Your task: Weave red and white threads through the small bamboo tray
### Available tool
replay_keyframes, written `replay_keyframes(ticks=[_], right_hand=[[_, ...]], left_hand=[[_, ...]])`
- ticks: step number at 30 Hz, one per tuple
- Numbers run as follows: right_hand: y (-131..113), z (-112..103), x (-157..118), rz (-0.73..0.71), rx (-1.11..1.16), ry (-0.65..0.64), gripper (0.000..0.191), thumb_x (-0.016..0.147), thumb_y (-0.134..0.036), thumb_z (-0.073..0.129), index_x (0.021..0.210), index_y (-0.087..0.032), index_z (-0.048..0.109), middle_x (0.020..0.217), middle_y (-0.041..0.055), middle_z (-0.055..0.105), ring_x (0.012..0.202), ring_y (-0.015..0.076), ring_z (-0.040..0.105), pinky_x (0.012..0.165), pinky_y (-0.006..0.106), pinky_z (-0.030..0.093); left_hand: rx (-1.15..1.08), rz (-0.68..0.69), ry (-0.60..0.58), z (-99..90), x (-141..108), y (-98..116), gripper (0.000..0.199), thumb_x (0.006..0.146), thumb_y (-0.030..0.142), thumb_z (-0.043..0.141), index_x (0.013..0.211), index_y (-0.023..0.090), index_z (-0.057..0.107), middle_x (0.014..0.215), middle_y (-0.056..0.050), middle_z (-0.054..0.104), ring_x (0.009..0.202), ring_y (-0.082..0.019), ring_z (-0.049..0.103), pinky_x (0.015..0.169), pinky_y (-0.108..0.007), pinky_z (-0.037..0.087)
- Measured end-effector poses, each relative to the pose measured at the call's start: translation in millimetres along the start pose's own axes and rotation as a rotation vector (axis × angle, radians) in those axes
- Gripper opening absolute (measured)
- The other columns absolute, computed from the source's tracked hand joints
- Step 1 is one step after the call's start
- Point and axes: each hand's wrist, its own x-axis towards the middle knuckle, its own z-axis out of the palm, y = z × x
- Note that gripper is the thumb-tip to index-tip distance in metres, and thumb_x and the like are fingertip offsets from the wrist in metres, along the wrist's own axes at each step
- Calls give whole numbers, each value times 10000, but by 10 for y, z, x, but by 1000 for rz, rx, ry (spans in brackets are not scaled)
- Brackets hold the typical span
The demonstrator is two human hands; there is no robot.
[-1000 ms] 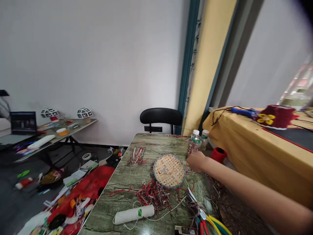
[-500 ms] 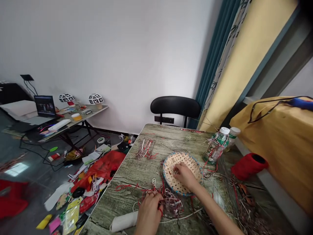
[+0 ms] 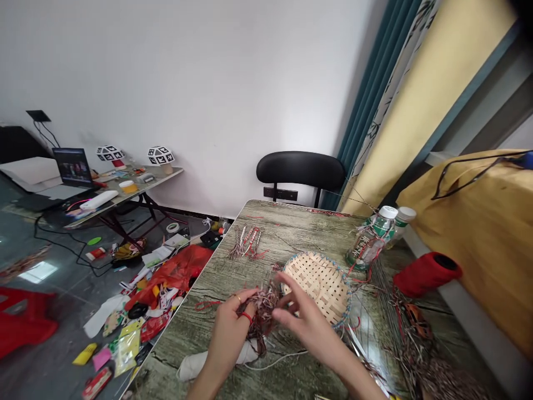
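A tangled bunch of red, white and brown thread [image 3: 263, 308] is in my left hand [image 3: 233, 319], whose fingers are closed round it, just above the table. My right hand [image 3: 303, 318] is beside the bunch with its thumb and fingers apart, and I see nothing held in it. Right behind that hand sits a shallow woven bamboo basket [image 3: 318, 278] with blue lacing on its rim. A white thread spool [image 3: 194, 365] lies partly behind my left forearm. Scissors [image 3: 360, 353] lie to the right of my right forearm.
Short braided cords [image 3: 249, 241] lie on the wood-patterned table [image 3: 225, 278]. Thread-wrapped bottles [image 3: 372, 236], a red yarn cone [image 3: 427, 275] and a heap of thread scraps [image 3: 445, 372] are on the right. A black chair [image 3: 300, 168] stands behind the table; clutter covers the floor at left.
My right hand has come out of the basket toward me, beside the thread. My left hand has lifted the tangled bunch off the table. The basket looks slightly tilted now.
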Motion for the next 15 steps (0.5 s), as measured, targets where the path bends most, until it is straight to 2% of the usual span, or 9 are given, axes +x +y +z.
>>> replay_keyframes(ticks=[2,4,5,8,9,11,13,15], right_hand=[[-138,52,-39,-30,187,-80,458,787,-267,563,1224,-206,442,984,26,623,809,143,582,700,230,452],[-173,32,-105,-20,187,-59,215,799,-248,539,994,-183,603,847,15,645,767,154,572,681,238,432],[-161,6,-159,-5,144,-19,161,818,-257,511,883,-171,631,779,16,638,735,157,562,662,242,418],[-85,-77,-420,45,20,56,283,863,-316,433,723,-158,621,666,18,602,651,156,534,595,240,387],[-64,-96,-526,51,-20,48,290,872,-320,417,744,-164,625,683,19,610,661,155,543,602,235,390],[-38,-129,-707,36,-118,-17,251,868,-331,430,885,-193,639,835,27,645,766,166,577,668,233,408],[-9,-190,-774,27,-248,-55,256,839,-358,485,1025,-236,611,1036,26,625,896,178,581,758,237,411],[57,-304,-675,85,-410,21,270,828,-381,498,1035,-245,604,1062,17,621,874,162,598,752,220,424]], left_hand=[[-71,-34,-67,12,-54,127,257,678,261,541,869,155,677,861,-62,683,816,-200,605,762,-297,451],[-142,-85,-74,0,-85,179,252,692,296,556,857,143,668,640,-21,647,609,-156,575,594,-245,446],[-171,-102,-50,-16,-90,179,266,702,322,558,865,137,658,536,9,593,513,-129,524,522,-221,413],[-210,-96,74,-93,-75,128,331,734,399,538,913,134,621,412,73,443,392,-87,376,432,-189,311],[-188,-81,105,-120,-66,107,346,743,418,523,915,133,616,428,70,448,400,-90,381,436,-192,312],[-56,-25,104,-167,-54,74,339,760,413,491,900,135,623,555,17,555,504,-124,485,511,-218,381],[219,62,12,-196,-64,57,300,770,325,467,952,153,631,835,-60,649,760,-187,576,705,-279,432],[564,150,-90,-208,-104,58,362,749,200,451,1081,178,594,1111,-86,597,1009,-237,525,877,-346,374]])
